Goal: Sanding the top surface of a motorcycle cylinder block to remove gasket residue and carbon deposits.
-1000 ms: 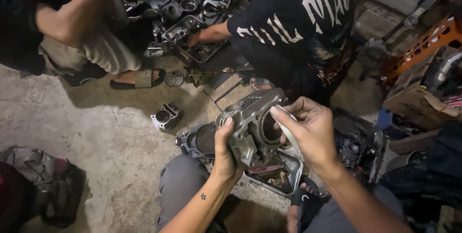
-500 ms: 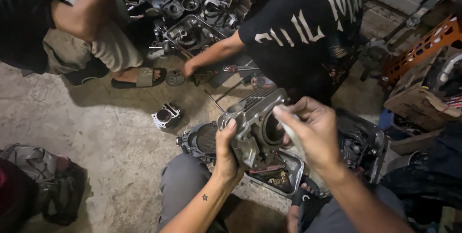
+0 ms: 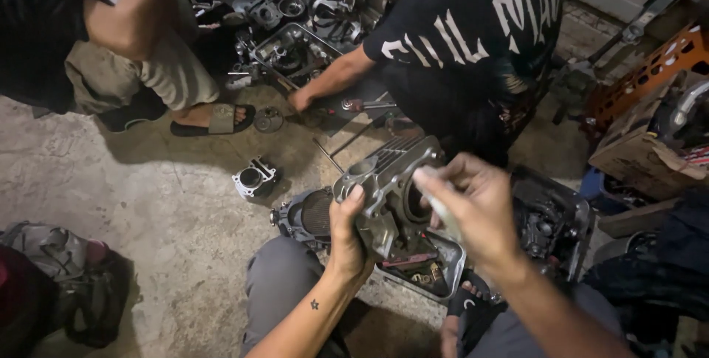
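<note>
At the far left a grey bag (image 3: 63, 269) is lying on the concrete floor (image 3: 148, 203). Above it, a person in khaki shorts is sitting with one foot in a dark sandal (image 3: 213, 118). A small metal cylinder part (image 3: 253, 178) is standing alone on the floor, well apart from the hands.

Nearer the middle, the left hand (image 3: 347, 234) is gripping the lower left edge of a grey metal engine block (image 3: 388, 188), thumb pressed over its front face and fingers wrapped behind. The block is being held up above the person's knees, tilted, with its round bore facing right and its cooling fins showing along the top. Just under it a metal tray (image 3: 432, 273) of small parts is sitting on the floor, and a round black part (image 3: 306, 214) is lying just beside the left hand.

The right hand (image 3: 473, 206) is closing around a small pale piece (image 3: 436, 188), blurred, and pressing it against the block's bore; what the piece is cannot be told.

Beyond, a co-worker in a black printed shirt is reaching one hand (image 3: 301, 98) down to the floor near a tray of engine parts (image 3: 292, 51). At the far right an orange crate (image 3: 650, 70) and a cardboard box (image 3: 642, 155) are standing.
</note>
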